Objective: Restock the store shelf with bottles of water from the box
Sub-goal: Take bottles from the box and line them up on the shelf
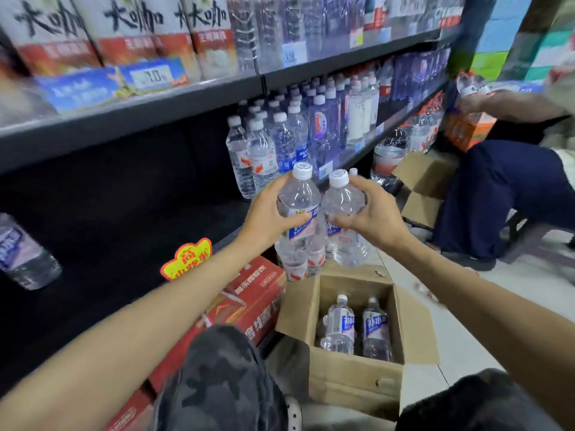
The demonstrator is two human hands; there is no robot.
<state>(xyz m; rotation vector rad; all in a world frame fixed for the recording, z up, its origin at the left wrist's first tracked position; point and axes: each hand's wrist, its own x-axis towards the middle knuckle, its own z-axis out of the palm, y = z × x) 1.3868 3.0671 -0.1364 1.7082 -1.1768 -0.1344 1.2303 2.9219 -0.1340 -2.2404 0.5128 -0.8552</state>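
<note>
My left hand (267, 209) grips a clear water bottle (298, 197) with a white cap and blue label. My right hand (370, 209) grips a second water bottle (342, 197) right beside it; a third white cap shows just behind that hand. Both are held upright in front of the dark middle shelf (124, 213), above an open cardboard box (351, 371) on the floor. Inside the box stand two more bottles (340, 325). Water bottles (258, 150) stand in rows on the shelf to the right of its bare dark stretch.
Red cartons (255, 293) lie below the shelf edge beside the box. One bottle (25, 256) stands far left on the shelf. The upper shelf (155, 104) holds white packs and bottles. Another person (513, 194) crouches at the right by another open box (426, 185).
</note>
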